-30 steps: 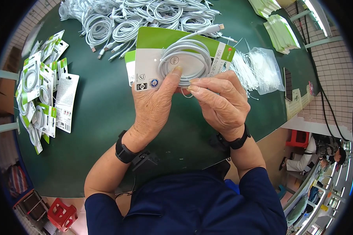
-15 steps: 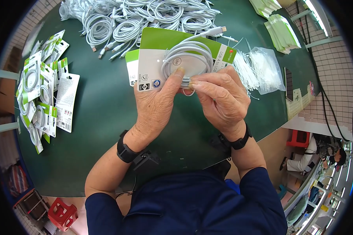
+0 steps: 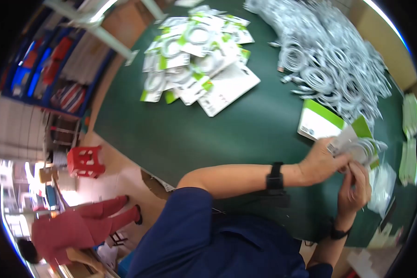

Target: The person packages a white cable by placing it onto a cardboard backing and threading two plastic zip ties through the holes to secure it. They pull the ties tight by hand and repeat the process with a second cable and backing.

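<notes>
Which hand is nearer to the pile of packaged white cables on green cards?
The left hand. It lies below and right of the pile of packaged cables; the right hand sits lower, farther away.

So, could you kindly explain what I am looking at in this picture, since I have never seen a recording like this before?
There is no machine here: a person works with two bare hands, and a wide fisheye camera on their head looks down, so straight edges bend near the rim. The head is turned, so the view is tilted. The left hand and right hand together hold a coiled white cable against a white and green packaging card. On the green table lie a heap of loose white cables, a pile of already packed cards and a flat card beside the hands. Another person in red stands on the floor to the left.
</notes>
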{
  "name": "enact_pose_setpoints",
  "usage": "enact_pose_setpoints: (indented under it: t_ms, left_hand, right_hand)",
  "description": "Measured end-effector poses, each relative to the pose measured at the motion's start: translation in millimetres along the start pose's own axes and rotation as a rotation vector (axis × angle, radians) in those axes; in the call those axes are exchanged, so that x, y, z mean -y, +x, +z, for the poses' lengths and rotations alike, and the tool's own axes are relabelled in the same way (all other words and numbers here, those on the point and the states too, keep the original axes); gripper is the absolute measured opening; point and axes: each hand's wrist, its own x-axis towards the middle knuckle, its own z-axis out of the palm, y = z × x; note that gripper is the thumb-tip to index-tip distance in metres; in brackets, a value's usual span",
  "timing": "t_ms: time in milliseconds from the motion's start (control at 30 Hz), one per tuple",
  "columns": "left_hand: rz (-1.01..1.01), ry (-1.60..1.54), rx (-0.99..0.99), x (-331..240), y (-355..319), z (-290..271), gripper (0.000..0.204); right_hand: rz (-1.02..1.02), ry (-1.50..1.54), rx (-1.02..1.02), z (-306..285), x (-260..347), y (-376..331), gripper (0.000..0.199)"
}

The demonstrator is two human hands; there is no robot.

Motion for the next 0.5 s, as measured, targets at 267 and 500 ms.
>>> enact_pose_setpoints:
  t_ms: [267, 500]
  left_hand:
    - [0.213, -0.010, -0.007, -70.5, -87.2, -29.8, 0.022]
    - [0.404, 0.186, -0.270, -76.4, -196.7, -26.8, 0.024]
  right_hand:
    - [-0.207, 0.154, 0.016, 9.9, 84.1, 15.1, 0.022]
    - [-0.274, 0.367, 0.207, -0.1, 146.8, -16.8, 0.017]
